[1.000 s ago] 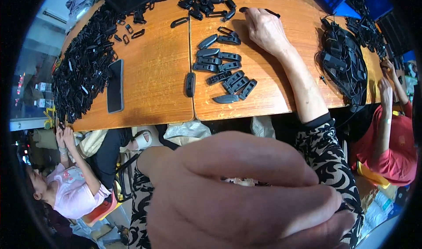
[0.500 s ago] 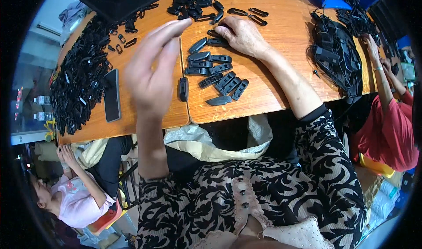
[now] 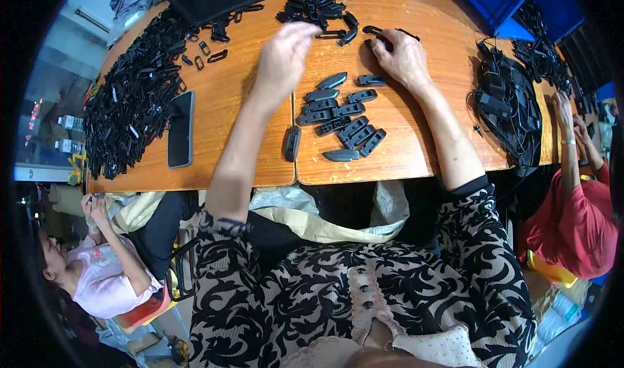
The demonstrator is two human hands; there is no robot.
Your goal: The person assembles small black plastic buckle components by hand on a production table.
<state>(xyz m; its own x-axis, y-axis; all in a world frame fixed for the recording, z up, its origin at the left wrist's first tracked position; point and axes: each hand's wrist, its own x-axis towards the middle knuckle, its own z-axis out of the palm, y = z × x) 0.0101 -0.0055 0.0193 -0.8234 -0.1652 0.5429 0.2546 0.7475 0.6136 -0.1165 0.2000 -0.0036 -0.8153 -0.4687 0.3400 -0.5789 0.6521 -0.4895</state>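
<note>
My right hand (image 3: 404,61) is over the far middle of the wooden table, its fingers curled round a small black plastic piece that they mostly hide. A slim black frame-shaped piece (image 3: 372,30) shows just beyond its fingertips. To the left, my left hand (image 3: 285,57) hovers with loosely bent fingers apart, slightly blurred, and nothing visible in them. Its fingertips point at a black oblong frame (image 3: 333,34) beside a curved black piece (image 3: 350,30). Between my forearms lie several black plastic buckle-like parts (image 3: 352,109) in a loose cluster. One stands apart by the table seam, a black part (image 3: 292,144).
A large heap of black parts (image 3: 123,108) covers the left side, with a phone (image 3: 181,131) beside it. A smaller pile (image 3: 311,7) lies at the back. At right are a black bag with cables (image 3: 504,101) and a blue bin (image 3: 500,4). Two people sit at either side.
My left hand has moved away to the far side, toward the back pile. My right hand has left the cluster and shifted right to the frame pieces. The whole view has shifted slightly.
</note>
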